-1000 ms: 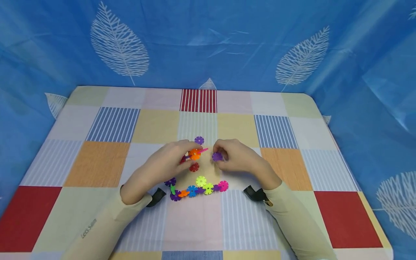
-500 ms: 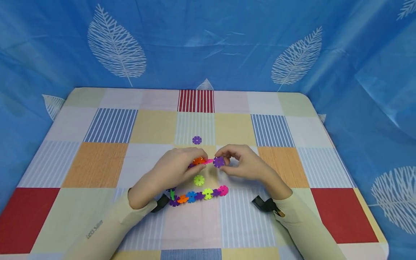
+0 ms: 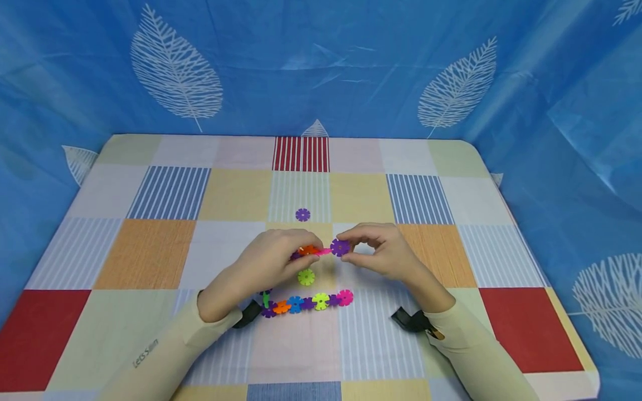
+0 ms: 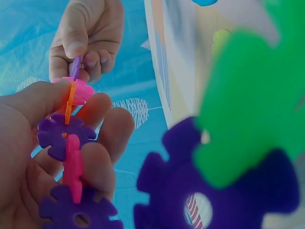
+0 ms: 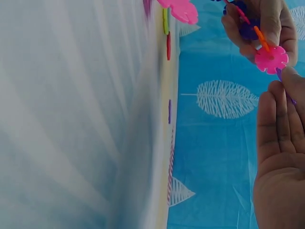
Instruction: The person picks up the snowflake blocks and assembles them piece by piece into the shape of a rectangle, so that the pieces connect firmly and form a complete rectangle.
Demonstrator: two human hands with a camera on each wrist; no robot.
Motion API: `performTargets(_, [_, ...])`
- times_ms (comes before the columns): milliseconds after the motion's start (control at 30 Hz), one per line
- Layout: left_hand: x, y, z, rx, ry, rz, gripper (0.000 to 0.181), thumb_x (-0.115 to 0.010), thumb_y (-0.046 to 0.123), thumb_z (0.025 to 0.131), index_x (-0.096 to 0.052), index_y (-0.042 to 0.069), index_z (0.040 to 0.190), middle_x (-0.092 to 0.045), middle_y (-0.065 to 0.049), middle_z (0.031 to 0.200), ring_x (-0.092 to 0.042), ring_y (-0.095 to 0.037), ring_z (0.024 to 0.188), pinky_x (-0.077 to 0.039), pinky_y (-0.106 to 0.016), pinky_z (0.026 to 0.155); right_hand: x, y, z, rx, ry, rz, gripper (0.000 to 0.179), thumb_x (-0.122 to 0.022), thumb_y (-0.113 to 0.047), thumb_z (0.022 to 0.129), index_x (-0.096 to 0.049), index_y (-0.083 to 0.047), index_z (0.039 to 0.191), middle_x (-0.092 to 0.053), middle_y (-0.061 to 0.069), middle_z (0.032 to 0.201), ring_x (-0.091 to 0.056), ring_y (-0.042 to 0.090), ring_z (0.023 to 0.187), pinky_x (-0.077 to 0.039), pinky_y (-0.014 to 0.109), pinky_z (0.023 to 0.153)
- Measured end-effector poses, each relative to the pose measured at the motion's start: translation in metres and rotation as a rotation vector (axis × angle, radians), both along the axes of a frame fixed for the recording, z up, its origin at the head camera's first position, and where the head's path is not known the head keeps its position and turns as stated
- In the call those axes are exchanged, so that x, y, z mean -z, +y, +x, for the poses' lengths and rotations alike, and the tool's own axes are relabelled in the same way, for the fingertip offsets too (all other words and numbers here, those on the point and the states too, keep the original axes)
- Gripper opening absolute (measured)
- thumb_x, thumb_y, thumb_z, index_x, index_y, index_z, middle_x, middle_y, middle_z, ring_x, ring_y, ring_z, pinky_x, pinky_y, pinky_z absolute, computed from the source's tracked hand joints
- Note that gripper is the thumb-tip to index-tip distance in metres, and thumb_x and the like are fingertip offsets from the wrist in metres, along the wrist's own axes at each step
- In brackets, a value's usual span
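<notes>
My left hand (image 3: 268, 257) grips a chain of notched flower-shaped plastic discs. Orange (image 4: 70, 102), purple (image 4: 64, 136) and pink (image 4: 73, 167) discs show between its fingers in the left wrist view. My right hand (image 3: 383, 253) pinches a purple flower disc (image 3: 340, 247) between thumb and fingertips. That disc's edge meets the pink disc (image 5: 271, 59) at the chain's end; how deeply their slots engage cannot be told. A row of linked discs (image 3: 295, 304) lies nearer the person, ending in a pink disc (image 3: 344, 297) at right. Its left end is partly behind my left wrist.
Beyond the hands lies a loose purple disc (image 3: 303, 215). One yellow-green disc (image 3: 306, 277) sits between the hands and the row. The right wrist view shows a red disc (image 5: 168, 46) edge-on. A patchwork cloth (image 3: 241, 195) covers the table; a blue leaf-patterned curtain (image 3: 321, 67) surrounds it.
My right hand has brought its purple disc to the pink disc at the chain's end; they stood apart before. My left hand has shifted toward the person and now hides the red disc in the head view.
</notes>
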State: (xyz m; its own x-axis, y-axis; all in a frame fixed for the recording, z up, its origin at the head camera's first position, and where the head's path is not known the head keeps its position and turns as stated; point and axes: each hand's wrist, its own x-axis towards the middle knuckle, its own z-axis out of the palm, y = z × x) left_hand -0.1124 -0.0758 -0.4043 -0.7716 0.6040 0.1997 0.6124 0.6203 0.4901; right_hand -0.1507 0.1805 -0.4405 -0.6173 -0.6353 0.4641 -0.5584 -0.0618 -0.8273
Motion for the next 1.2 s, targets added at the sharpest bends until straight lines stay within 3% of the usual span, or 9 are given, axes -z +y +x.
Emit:
performTargets(267, [0.0,-0.001,-0.001,0.04,-0.016,0.042,0.017,-0.069,0.03,0.092,-0.072,0.018,0.104,-0.069,0.011,0.095,-0.059,-0.002,0.078,-0.052,-0.021,0.072,0.001,-0.004,0.002,-0.027,0.002,-0.04,0.039,-0.076,0.022,0.069,-0.07,0.006,0.104,-0.072,0.014,0.095,-0.068,0.023,0.081,-0.058,0.037,0.07])
performTargets(533, [0.001,0.001,-0.002,0.074,-0.081,0.086,0.015,-0.069,0.027,0.093,-0.072,0.016,0.102,-0.067,0.01,0.093,-0.057,-0.004,0.077,-0.053,-0.024,0.073,-0.001,-0.004,0.006,0.023,-0.022,-0.028,0.036,-0.077,0.022,0.066,-0.071,0.008,0.099,-0.072,0.015,0.092,-0.069,0.022,0.08,-0.058,0.037,0.064])
performTargets(700, [0.001,0.003,0.0,0.084,-0.121,0.11,0.014,-0.07,0.025,0.092,-0.073,0.015,0.101,-0.066,0.01,0.091,-0.056,-0.005,0.075,-0.055,-0.026,0.071,0.0,-0.004,0.009,0.023,-0.046,-0.048,0.029,-0.079,0.012,0.071,-0.071,0.009,0.098,-0.072,0.017,0.091,-0.07,0.023,0.081,-0.058,0.035,0.064])
performTargets(933, [0.001,0.003,0.001,0.093,-0.104,0.124,0.013,-0.07,0.024,0.092,-0.074,0.016,0.1,-0.066,0.011,0.089,-0.055,-0.003,0.073,-0.051,-0.017,0.069,0.005,-0.006,0.011,0.039,-0.058,-0.063,0.029,-0.08,-0.01,0.077,-0.072,0.008,0.098,-0.072,0.016,0.092,-0.07,0.021,0.078,-0.058,0.034,0.061])
performTargets(1200, [-0.001,0.003,0.001,0.109,-0.111,0.153,0.013,-0.071,0.021,0.091,-0.074,0.013,0.101,-0.068,0.01,0.091,-0.057,-0.003,0.075,-0.051,-0.017,0.071,0.003,-0.009,0.014,0.052,-0.082,-0.081,0.027,-0.081,0.002,0.071,-0.072,0.01,0.095,-0.072,0.018,0.09,-0.071,0.021,0.082,-0.058,0.035,0.063])
